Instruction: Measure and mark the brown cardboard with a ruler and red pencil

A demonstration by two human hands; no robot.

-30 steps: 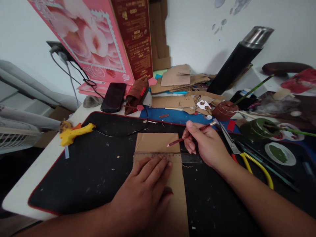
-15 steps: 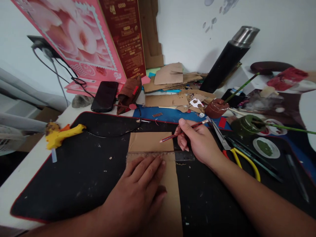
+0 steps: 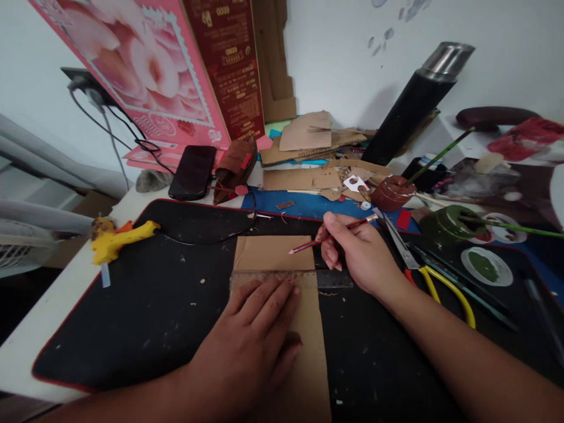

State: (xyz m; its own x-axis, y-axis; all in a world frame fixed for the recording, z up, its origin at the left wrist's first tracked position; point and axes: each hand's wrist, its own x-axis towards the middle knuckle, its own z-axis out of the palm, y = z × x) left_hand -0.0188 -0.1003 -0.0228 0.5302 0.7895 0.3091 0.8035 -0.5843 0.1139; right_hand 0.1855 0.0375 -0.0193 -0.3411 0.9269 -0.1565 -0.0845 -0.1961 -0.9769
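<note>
On the red-edged black mat (image 3: 145, 305), the left hand (image 3: 251, 335) lies flat, fingers together, on the straight see-through ruler (image 3: 308, 277) across the long brown cardboard (image 3: 273, 251), probably so neither slips, while the right hand (image 3: 363, 252) pinches the slim red-and-black pencil (image 3: 308, 245), its tip over the cardboard.

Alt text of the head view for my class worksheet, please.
A left hand rests on a straight translucent ruler across a brown cardboard strip; the right hand holds a red-and-black pencil, tip over the strip. Beneath lies a black red-edged mat, with a yellow plastic glue gun left and metal yellow-handled scissors right.
</note>
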